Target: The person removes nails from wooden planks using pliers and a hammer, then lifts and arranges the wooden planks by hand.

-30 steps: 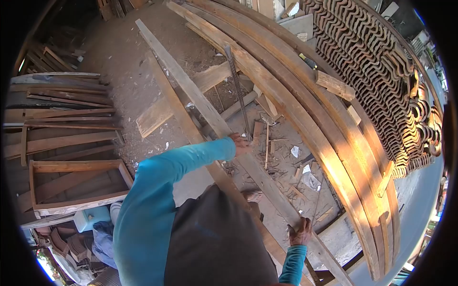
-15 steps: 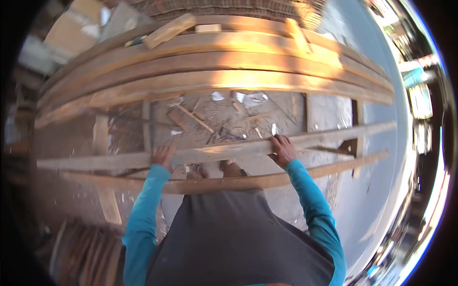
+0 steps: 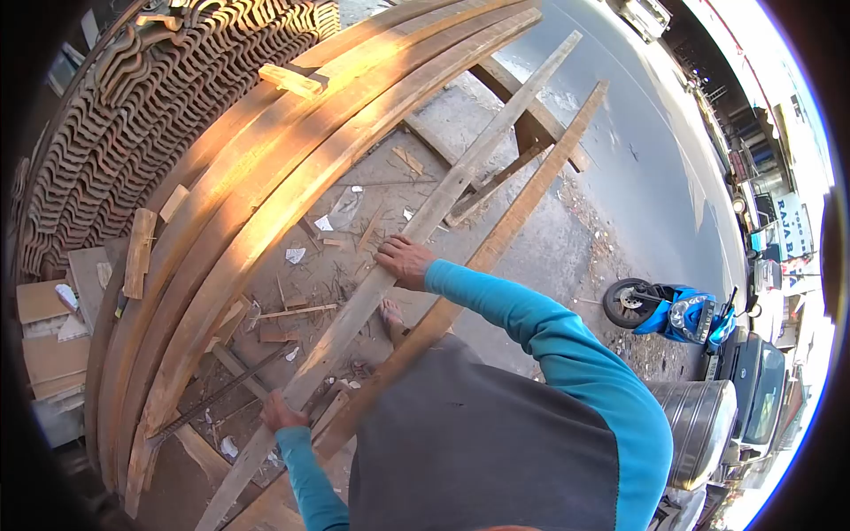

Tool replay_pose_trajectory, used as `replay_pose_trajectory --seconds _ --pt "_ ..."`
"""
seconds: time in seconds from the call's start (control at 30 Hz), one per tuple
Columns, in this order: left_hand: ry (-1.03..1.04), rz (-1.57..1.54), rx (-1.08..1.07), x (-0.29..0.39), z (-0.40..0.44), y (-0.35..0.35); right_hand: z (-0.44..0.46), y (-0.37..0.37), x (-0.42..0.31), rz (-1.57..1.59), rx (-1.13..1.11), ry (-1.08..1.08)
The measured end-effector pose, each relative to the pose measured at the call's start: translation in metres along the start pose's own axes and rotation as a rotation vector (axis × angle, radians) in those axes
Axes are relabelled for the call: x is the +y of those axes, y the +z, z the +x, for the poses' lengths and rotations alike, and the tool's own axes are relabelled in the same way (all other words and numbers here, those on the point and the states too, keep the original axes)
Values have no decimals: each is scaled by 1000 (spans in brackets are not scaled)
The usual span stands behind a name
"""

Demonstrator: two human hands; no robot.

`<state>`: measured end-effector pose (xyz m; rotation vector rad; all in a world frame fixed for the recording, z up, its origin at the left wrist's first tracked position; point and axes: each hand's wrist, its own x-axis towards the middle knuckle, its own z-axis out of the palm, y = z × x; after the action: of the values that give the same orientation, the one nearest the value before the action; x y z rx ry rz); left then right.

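Note:
A long, narrow, greyish wooden plank [image 3: 332,348] runs diagonally across the middle of the head view. My left hand [image 3: 283,412] grips its lower part, fingers curled over the edge. Farther up the same plank, my right hand [image 3: 405,262] is closed around it, thumb side hidden. Between this plank and my body lies a second, browner plank [image 3: 496,243], apart from the first and touched by neither hand. Beyond my hands, several thick wooden beams [image 3: 266,221] lie side by side, with a short wood block [image 3: 290,81] and another offcut [image 3: 139,254] on them.
Stacked clay roof tiles [image 3: 150,133] stand behind the beams. Wood scraps and paper bits litter the ground, where a bare foot [image 3: 392,320] shows. To the right are a blue motorcycle [image 3: 682,314], a shiny metal tank [image 3: 695,425], a dark car [image 3: 757,389] and a road [image 3: 637,177].
The view has turned, so planks and beams now slant up to the right, and the motorcycle, tank and car have come into view. Both hands stay on the greyish plank.

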<state>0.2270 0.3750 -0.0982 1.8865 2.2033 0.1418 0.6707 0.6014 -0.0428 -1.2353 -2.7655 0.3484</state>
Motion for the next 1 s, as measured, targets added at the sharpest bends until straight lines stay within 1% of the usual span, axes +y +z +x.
replay_pose_trajectory --seconds 0.03,0.2,0.23,0.3,0.33,0.4,0.43,0.47,0.5,0.57,0.6,0.63,0.67,0.7,0.73,0.77,0.8,0.83,0.9,0.93,1.0 --pt "-19 4 11 0 -1 -4 0 -1 -1 2 4 -22" --pt "20 -58 2 14 1 -17 0 -2 -2 -31 -22 22" --pt "-5 -55 1 16 1 -18 0 -4 -3 -22 -29 0" --pt "-9 -16 1 19 3 -20 7 -23 -9 52 -141 52" --pt "-18 -10 9 24 1 -25 14 -31 -11 70 -158 -2" --pt "-47 -8 -19 27 5 -31 33 -41 -8 220 -375 109" --pt "-64 -16 -58 25 5 -29 42 -38 -5 399 -318 217" --pt "-37 -12 -22 23 4 -27 54 -42 -4 435 -196 203" --pt "-12 -10 13 22 4 -24 68 -42 0 371 -107 192" --pt "-46 30 -9 18 2 -15 99 -40 8 260 61 170" --pt "-74 5 -49 24 3 -27 120 -40 9 215 145 159" --pt "-102 -19 -85 32 6 -39 141 -45 7 136 148 162" --pt "-101 -21 -85 31 6 -39 159 -37 18 52 264 55" --pt "-92 -24 -82 29 5 -35 175 -47 9 29 218 81" --pt "-141 -13 -81 29 4 -34 190 -46 10 -59 210 38" --pt "-136 -18 -74 30 3 -33 204 -40 16 -106 194 6" --pt "-138 -20 -62 31 3 -32 216 -35 20 -100 147 -35" --pt "-195 -7 -53 29 2 -27 224 -31 22 -95 100 -81" --pt "-109 -43 -20 23 -2 -19 240 -27 17 -144 97 -97" --pt "-155 -36 -15 25 -1 -26 248 -26 17 -160 84 -120" --pt "-149 -143 -89 33 5 -44 256 -15 22 -188 71 -107"
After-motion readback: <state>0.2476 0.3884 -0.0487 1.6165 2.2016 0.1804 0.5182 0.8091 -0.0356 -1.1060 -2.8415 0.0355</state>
